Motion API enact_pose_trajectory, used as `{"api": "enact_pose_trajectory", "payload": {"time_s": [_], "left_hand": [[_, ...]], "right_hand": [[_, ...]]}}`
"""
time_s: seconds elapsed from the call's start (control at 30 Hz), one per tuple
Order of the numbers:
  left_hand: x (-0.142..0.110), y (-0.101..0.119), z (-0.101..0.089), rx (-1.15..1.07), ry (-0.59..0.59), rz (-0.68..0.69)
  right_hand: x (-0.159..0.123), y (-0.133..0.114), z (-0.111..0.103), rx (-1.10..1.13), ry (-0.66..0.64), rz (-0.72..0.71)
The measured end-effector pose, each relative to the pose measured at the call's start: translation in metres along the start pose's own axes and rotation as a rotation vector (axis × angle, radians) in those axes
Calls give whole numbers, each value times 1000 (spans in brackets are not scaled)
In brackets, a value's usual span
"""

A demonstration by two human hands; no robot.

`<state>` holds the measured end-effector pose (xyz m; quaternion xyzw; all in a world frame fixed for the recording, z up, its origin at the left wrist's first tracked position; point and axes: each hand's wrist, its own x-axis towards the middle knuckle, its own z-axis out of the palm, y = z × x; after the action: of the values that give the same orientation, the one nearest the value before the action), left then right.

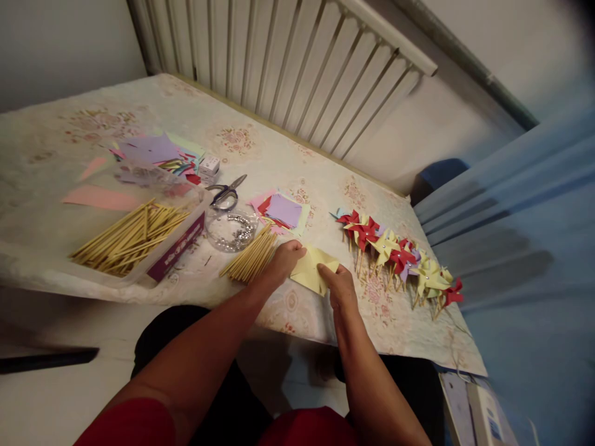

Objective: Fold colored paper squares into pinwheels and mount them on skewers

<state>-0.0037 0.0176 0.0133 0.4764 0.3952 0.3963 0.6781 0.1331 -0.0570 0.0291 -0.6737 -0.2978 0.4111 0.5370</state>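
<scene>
Hands (282, 261) (343, 288) holding paper (310, 277), pale yellow, creased

My left forearm (204, 350) and right forearm (365, 365), both bare, slanted inward over the near edge of the table (290, 325). My left hand (284, 260) pinched thumb against fingers; my right hand (343, 287), near it, pressed its thumb on top, fingers curled beneath.

No readable text; blurred lettering on purple label (177, 248)
</scene>
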Motion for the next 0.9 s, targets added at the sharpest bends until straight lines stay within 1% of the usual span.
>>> {"api": "enact_pose_trajectory", "payload": {"time_s": [0.1,0.3,0.5,0.57,0.7,0.8,0.9], "left_hand": [[-1,2,1,131,19,40],[-1,7,2,370,47,144],[2,8,3,564,50,139],[3,6,4,577,46,131],[4,0,5,485,38,86],[4,-3,5,437,47,92],[3,-2,5,451,54,104]], "right_hand": [[0,3,0,-8,-5,2],[2,7,-1,-10,47,11],[6,15,-7,-37,40,28],[8,17,-9,-48,37,22],[9,18,-10,-43,38,36],[9,19,-11,-42,29,38],[10,21,-12,-72,20,29]]}}
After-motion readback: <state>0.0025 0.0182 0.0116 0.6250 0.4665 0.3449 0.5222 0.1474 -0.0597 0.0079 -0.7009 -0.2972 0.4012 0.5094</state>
